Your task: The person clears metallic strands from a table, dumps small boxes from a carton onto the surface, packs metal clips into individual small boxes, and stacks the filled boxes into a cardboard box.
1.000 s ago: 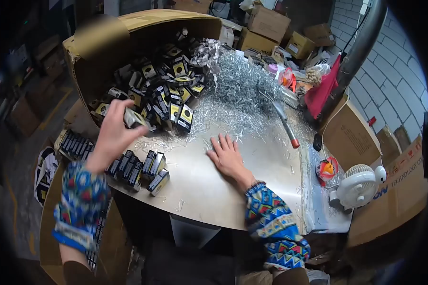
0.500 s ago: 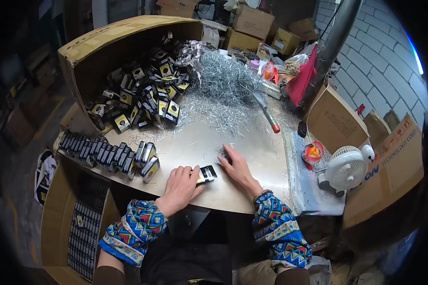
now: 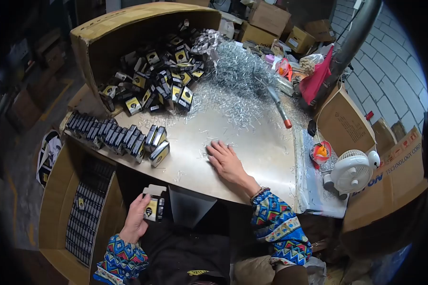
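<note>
My left hand (image 3: 137,217) grips a small black, white and yellow box (image 3: 152,205) in front of the table's edge, low over my lap. The box's pale top flap stands up. On the tabletop (image 3: 185,159) my right hand (image 3: 227,164) lies palm down with its fingers stretched out. Loose small nails (image 3: 223,142) lie at its fingertips; what is under the palm is hidden. Left of that hand, small filled-looking boxes (image 3: 123,140) stand in a row along the table's edge.
A tipped carton (image 3: 85,61) spills many small boxes (image 3: 152,90) at the back left. Behind my right hand rises a heap of nails (image 3: 242,71), with a red-tipped metal tool (image 3: 279,108) against it. A white fan (image 3: 352,171) stands right; a carton of packed boxes (image 3: 76,204) sits lower left.
My left hand has lifted the box off the table and drawn it down and left, past the edge. My right hand has turned flat onto the tabletop. The view has shifted slightly.
</note>
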`<control>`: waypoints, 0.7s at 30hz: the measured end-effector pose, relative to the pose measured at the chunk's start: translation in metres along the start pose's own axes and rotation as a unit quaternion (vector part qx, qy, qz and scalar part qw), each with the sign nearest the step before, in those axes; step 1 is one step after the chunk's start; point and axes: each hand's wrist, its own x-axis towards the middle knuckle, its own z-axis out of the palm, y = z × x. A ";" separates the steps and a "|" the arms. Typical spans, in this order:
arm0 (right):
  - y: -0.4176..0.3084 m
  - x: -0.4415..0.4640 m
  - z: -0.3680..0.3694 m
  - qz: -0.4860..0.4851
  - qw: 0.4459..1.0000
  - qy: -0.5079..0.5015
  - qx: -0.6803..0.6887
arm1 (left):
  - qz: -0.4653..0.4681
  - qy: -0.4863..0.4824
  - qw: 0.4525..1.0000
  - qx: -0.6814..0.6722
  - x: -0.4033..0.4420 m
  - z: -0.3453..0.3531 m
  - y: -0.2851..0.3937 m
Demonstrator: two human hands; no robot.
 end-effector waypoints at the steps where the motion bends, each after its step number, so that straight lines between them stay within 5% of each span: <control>1: -0.007 -0.003 0.001 -0.030 0.996 -0.051 0.066 | 0.003 0.036 0.999 -0.003 0.000 -0.010 -0.008; 6: -0.032 0.002 0.019 0.020 0.996 0.076 -0.042 | -0.137 0.076 0.987 0.037 -0.007 -0.039 -0.048; 11: -0.105 -0.004 0.059 -0.039 0.988 0.049 -0.139 | -0.170 -0.013 0.957 0.234 0.007 -0.034 -0.105; 21: -0.170 -0.082 0.047 0.021 0.997 0.054 -0.057 | -0.173 -0.032 0.975 0.133 -0.006 -0.010 -0.107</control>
